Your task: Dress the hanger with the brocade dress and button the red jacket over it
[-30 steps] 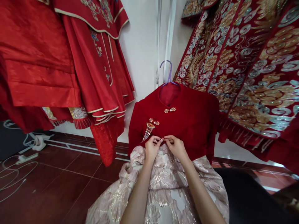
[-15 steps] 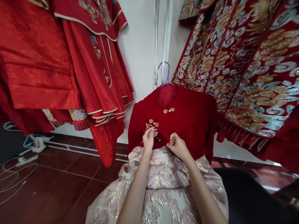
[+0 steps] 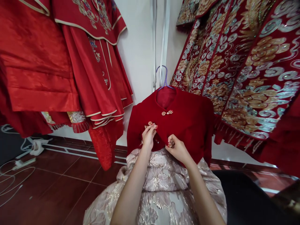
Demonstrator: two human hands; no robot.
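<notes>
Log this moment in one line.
left hand: at beaded ornament; right hand: holding red top at flower clasp; purple hanger: inside red top

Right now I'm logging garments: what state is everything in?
Red velvet jacket: lower front apparently parted
Purple hanger: hook exposed
Collar clasp: looks fastened
Hem clasp: pinched in right hand
Brooch: partly covered by left hand
Brocade fabric: creased
Fringed embroidered garment: hanging
Beige-trimmed red garment: hanging
</notes>
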